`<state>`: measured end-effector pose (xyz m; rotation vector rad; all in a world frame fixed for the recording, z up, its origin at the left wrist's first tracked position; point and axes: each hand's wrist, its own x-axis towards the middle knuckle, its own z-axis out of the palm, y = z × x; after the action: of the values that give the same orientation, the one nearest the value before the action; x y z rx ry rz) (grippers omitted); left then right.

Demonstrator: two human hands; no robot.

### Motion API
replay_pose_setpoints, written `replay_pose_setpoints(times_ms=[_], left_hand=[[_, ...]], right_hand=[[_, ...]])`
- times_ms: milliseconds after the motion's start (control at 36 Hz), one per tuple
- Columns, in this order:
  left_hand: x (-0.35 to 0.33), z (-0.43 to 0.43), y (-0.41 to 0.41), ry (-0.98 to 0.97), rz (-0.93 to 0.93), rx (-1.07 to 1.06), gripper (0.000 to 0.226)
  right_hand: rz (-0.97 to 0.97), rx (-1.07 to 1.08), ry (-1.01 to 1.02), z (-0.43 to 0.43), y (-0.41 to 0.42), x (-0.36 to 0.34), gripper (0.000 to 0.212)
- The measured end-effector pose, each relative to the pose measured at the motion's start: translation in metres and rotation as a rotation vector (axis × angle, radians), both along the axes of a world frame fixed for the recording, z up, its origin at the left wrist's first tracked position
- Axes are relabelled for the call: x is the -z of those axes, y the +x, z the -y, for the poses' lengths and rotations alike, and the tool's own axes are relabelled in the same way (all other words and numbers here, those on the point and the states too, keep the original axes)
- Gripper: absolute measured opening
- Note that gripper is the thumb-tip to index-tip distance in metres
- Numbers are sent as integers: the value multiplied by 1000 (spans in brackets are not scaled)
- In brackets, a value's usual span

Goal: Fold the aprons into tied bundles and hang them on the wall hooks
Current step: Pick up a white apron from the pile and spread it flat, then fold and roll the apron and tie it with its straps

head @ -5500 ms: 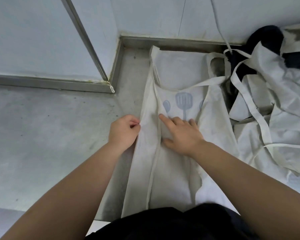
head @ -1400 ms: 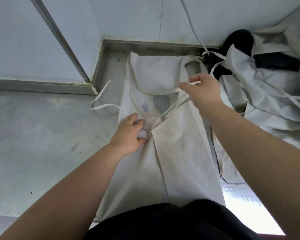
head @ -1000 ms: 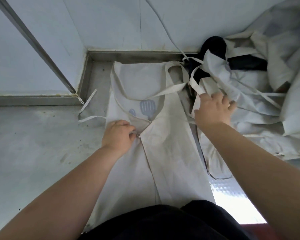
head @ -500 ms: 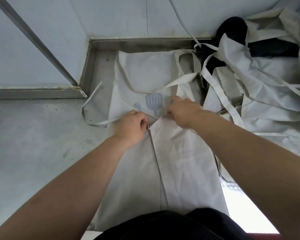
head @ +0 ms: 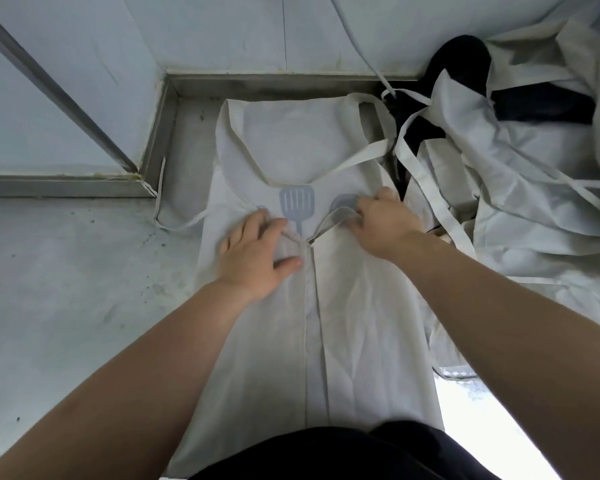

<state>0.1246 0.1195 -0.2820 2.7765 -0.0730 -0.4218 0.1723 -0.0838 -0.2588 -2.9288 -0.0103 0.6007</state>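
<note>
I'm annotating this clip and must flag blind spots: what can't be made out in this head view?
Head view only.
Hem of the apron: hidden by the person's dark clothing.
Prints beside the spatula print: covered by the left hand, right hand and flaps.
Right hand's grip: its fingers curl under the fabric.
Dark item in the apron pile: mostly buried.
Wall hooks: outside the frame.

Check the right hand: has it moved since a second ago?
Yes. The right hand came left off the apron pile onto the apron, beside its spatula print.

Likely a commercial kitchen: steel worktop (head: pixel 66 289), white wall panels (head: pixel 222 32), and a heap of aprons (head: pixel 520 202).
</note>
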Motion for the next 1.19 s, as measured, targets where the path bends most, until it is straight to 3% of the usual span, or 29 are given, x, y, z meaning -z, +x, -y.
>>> replay_pose_setpoints(times_ms=[222, 472, 611, 722, 778, 833, 917, 1195], left_hand=[[14, -7, 15, 65, -75, 76, 67], [13, -23, 72, 101, -51, 36, 67], [20, -19, 59, 221, 81, -47, 70], [21, -22, 27, 143, 202, -33, 57], [20, -27, 13, 97, 151, -26, 54], [20, -34, 2, 84, 120, -16, 54], [13, -46, -13, 68, 128, -8, 52], [4, -74, -65, 0, 123, 99, 44]], right_hand=[[62, 46, 140, -19, 14, 12, 30], [205, 116, 79, -38, 64, 15, 34], [306, -89, -120, -47, 48, 14, 44], [424, -200, -215, -45, 15, 16, 38], [376, -237, -234, -46, -3, 7, 27], [205, -217, -180, -49, -22, 5, 18], [-19, 7, 33, -54, -52, 7, 38], [-55, 210, 78, -82, -136, -1, 57]])
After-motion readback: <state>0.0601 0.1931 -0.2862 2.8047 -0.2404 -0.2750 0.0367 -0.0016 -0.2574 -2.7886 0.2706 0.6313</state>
